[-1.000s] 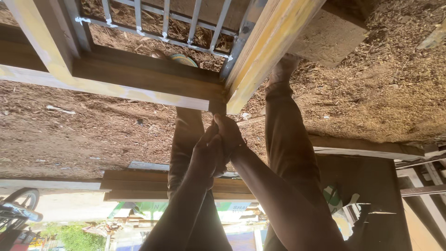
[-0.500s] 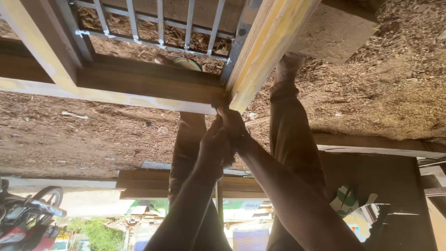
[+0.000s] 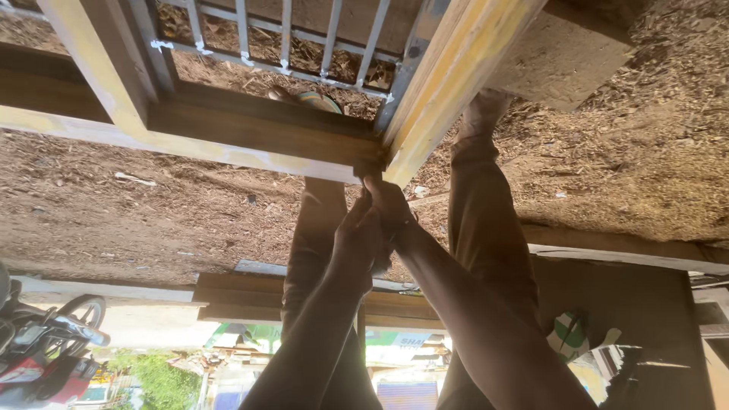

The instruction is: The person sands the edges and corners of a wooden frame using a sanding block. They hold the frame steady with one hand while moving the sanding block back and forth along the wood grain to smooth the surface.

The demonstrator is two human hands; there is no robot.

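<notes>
The view is upside down, with the ground of brown wood shavings filling the upper part and the person's legs in brown trousers running up toward it. Both forearms come in from the lower edge and meet at the corner of a large wooden window frame with yellowish edges and grey metal bars. The frame is cut off by the top and left edges, so its full shape cannot be seen.

The left hand and the right hand are pressed close together, one partly covering the other, just at the joint where the frame's cross rail meets its side post. The right hand's fingers are curled and touch the underside of that corner. The left hand is wrapped against the right. Whether either hand pinches a small tool or a fastener cannot be made out, since the fingers hide the spot and it lies in shadow.

A blue and yellow sandal shows through the bars, mostly hidden by the rail. One bare foot stands on the shavings beside a pale rough wooden block. A red motorbike is cut off at the lower left corner.
</notes>
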